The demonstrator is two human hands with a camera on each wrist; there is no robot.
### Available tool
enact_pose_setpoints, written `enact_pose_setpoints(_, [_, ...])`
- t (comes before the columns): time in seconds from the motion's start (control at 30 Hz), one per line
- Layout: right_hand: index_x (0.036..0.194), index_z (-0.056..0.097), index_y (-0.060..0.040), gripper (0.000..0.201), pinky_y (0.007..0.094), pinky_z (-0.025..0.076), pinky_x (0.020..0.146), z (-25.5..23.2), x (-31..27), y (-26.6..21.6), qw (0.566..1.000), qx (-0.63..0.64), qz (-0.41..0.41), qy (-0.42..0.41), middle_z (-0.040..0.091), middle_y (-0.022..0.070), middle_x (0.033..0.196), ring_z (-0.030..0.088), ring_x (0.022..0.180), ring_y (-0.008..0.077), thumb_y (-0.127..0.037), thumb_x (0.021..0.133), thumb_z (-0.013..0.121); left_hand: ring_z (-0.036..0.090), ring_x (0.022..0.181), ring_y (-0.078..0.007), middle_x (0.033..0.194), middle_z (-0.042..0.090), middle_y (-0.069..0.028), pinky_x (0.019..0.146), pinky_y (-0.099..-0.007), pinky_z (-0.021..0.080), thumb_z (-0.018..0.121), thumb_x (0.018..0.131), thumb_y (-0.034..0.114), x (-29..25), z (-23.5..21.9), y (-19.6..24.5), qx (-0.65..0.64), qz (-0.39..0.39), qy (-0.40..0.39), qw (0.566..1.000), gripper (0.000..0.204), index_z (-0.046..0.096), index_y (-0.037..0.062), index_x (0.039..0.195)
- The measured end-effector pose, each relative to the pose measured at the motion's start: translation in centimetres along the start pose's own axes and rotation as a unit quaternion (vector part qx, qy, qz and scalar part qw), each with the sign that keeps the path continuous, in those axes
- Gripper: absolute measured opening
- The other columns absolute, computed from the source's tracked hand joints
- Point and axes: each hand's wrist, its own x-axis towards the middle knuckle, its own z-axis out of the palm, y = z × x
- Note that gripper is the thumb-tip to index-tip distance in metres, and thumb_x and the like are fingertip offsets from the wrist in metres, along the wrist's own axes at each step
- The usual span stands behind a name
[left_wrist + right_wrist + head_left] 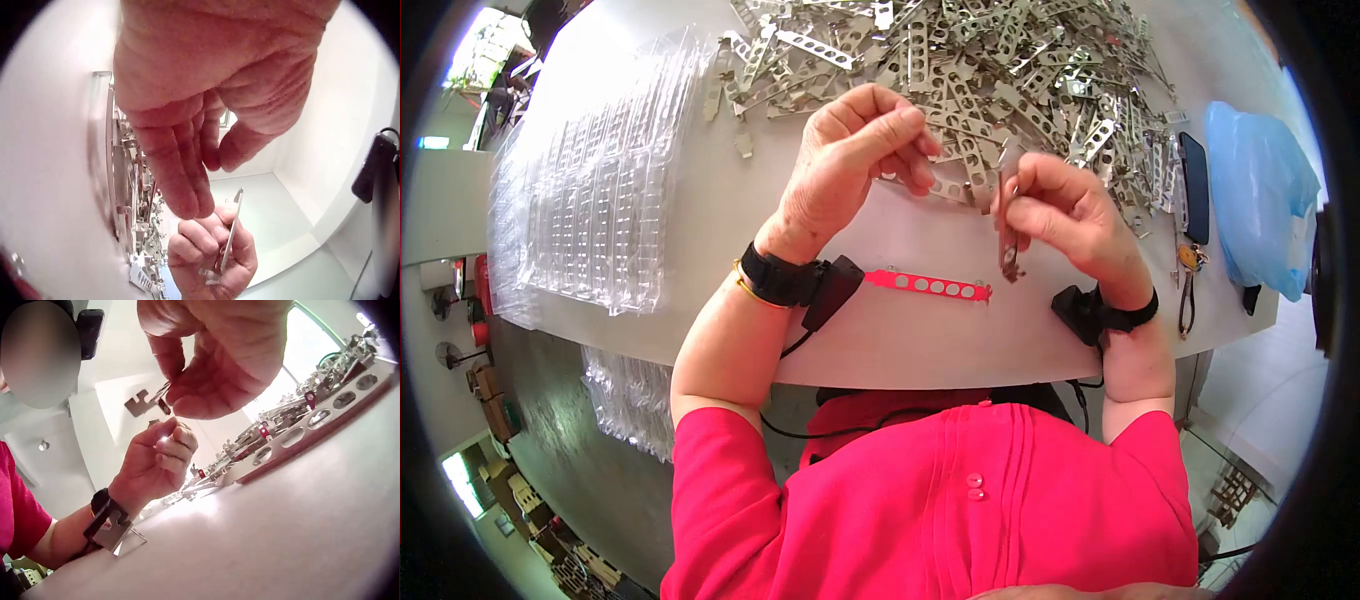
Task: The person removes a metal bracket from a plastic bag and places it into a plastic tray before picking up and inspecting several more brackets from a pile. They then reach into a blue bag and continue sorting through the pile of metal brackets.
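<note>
My right hand [1065,215] pinches a narrow metal slot bracket [1008,235] between thumb and fingers. It stands nearly upright, and its notched bent end [137,403] sticks out past the fingers in the right wrist view. Just left of it, my left hand [845,155] is raised over the table with loosely bent fingers. Thumb and index tips come close together in the left wrist view, and nothing shows between them. Below the hands lies a bracket with a row of round holes [930,286], looking red, beside the left wrist's camera.
A large heap of metal brackets [960,90] covers the back of the table. Clear plastic trays [600,180] are stacked at left. On the right lie a blue plastic bag [1260,190], a dark phone-like object [1194,190] and pliers [1188,290].
</note>
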Motion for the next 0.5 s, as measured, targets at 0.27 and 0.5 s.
enact_pose_setpoints(0.27, [0.101,0.064,0.0007,0.013,0.0264,0.051,0.074,1.6,0.2,-0.2,0.977,-0.148,0.056,-0.147,0.065,0.0073,0.096,0.064,0.084,0.0121,-0.005,0.089,0.065,0.068,0.065,-0.0163,0.086,0.070,-0.0104,0.059,-0.0290,0.056,0.060,0.098,0.019,0.3,-0.6,-0.3,-0.041,0.015,0.026,0.999,0.014,0.060,0.0053,0.095])
enact_pose_setpoints(0.5, [0.099,0.068,-0.0003,0.013,0.0327,0.051,0.079,2.3,0.5,1.2,0.949,-0.245,-0.075,-0.182,0.066,0.0104,0.097,0.065,0.088,0.0230,-0.007,0.087,0.067,0.069,0.065,-0.0153,0.085,0.070,-0.0101,0.057,-0.0268,0.056,0.061,0.097,0.019,0.4,-0.5,-0.3,-0.035,0.012,0.019,0.999,0.014,0.060,0.0052,0.095])
